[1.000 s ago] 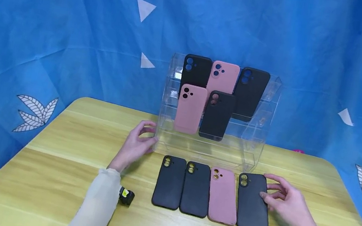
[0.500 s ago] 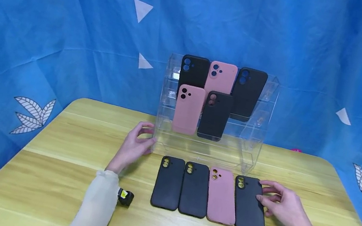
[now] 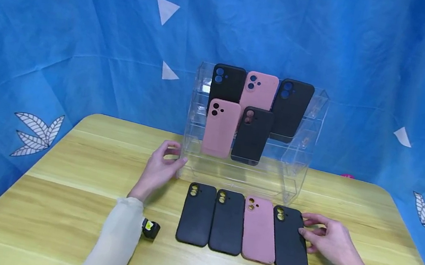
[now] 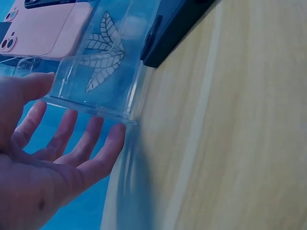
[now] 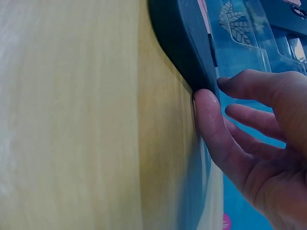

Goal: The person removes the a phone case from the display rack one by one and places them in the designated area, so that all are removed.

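My left hand (image 3: 157,171) is at the left side of a clear acrylic display stand (image 3: 190,147). In the left wrist view its fingers (image 4: 91,136) spread along the stand's side wall, with the thumb by the front edge. My right hand (image 3: 331,241) pinches the right edge of a black phone case (image 3: 290,241), which lies at the right end of a row. Left of that case are a pink phone case (image 3: 259,229) and two more black ones, all flat on the table. The right wrist view shows fingertips right at the black case's rim (image 5: 184,43).
Several phone cases lean on the stand in two tiers: black, pink (image 3: 262,84) and black above, pink (image 3: 220,129) and black (image 3: 252,137) below. A patterned blue curtain (image 3: 86,27) hangs behind the wooden table (image 3: 57,200). The row lies just before the stand's front.
The rightmost black phone case has slid left and slightly toward me with my right hand, closer against the pink one. My left hand stays at the stand, its thumb shifting slightly.
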Demonstrator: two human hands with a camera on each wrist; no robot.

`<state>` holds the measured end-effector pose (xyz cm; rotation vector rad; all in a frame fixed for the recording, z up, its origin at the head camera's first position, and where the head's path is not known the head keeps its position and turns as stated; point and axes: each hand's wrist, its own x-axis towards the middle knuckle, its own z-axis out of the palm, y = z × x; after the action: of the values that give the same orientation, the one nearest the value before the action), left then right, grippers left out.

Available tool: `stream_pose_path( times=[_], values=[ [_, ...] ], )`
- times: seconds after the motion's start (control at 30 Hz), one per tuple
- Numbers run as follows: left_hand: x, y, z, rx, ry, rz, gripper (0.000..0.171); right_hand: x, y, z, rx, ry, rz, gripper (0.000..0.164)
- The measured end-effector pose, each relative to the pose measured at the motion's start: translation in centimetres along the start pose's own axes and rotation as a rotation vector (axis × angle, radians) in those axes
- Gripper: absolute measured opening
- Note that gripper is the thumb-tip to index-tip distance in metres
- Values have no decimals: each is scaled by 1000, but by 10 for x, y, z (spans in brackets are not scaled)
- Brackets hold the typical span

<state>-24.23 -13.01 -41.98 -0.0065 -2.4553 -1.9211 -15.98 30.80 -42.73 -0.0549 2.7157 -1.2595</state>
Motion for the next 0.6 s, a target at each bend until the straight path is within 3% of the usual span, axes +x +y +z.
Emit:
stream_pose_path(
  times=[0.17,0.33,0.47,0.6],
  values=[
    [-1,0,2,23,18,-3,44,-2,-2,-2,-51,15,-20,49],
    [-2,0,2,14,22,-10,43,-2,-9,-7,-118,91,-122,40],
    [-2,-1,2,19,29,-10,43,0,-18,-9,-109,171,-214,33],
    [-1,-1,3,11,30,-7,42,4,-30,-10,-72,224,-247,34]
  ],
)
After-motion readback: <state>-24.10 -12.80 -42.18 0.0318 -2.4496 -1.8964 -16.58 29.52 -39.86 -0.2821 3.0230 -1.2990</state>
